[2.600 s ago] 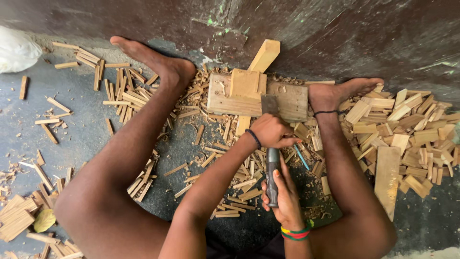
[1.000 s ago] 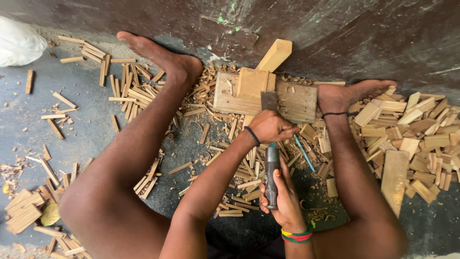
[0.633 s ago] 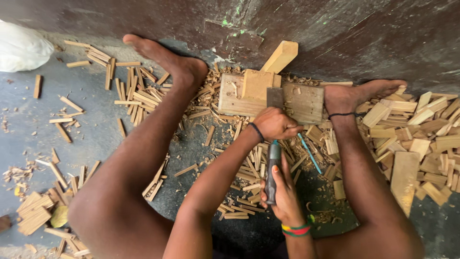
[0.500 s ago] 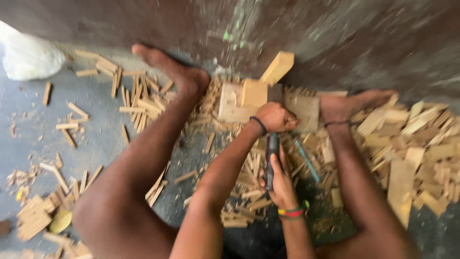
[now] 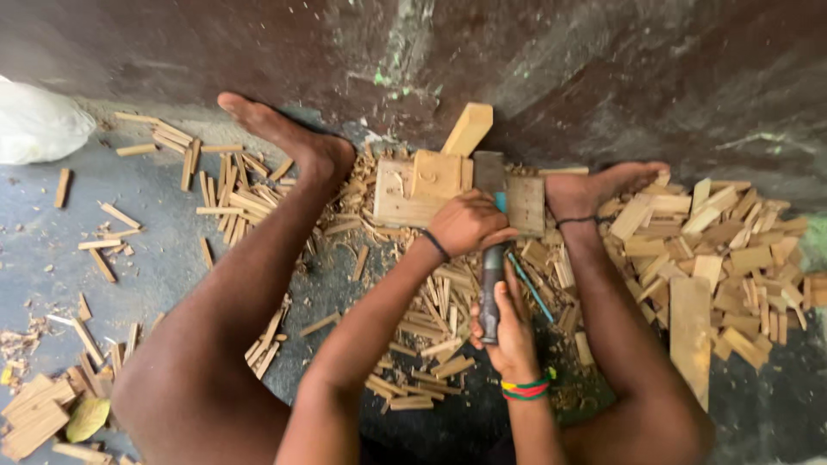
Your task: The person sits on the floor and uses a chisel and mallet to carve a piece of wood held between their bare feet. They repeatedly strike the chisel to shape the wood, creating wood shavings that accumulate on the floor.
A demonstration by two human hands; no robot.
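Fingers of right hand (image 5: pixel 508 331) grip cleaver handle (image 5: pixel 490 293).

hands: 2 — left hand (image 5: pixel 466 222), right hand (image 5: pixel 508 331) | cleaver (image 5: pixel 490 258): 1, in both hands | wooden block (image 5: pixel 405 194): 1, just beyond the left hand | white bag (image 5: pixel 39 125): 1, far left | wood slats (image 5: pixel 689 250): too many to count, both sides
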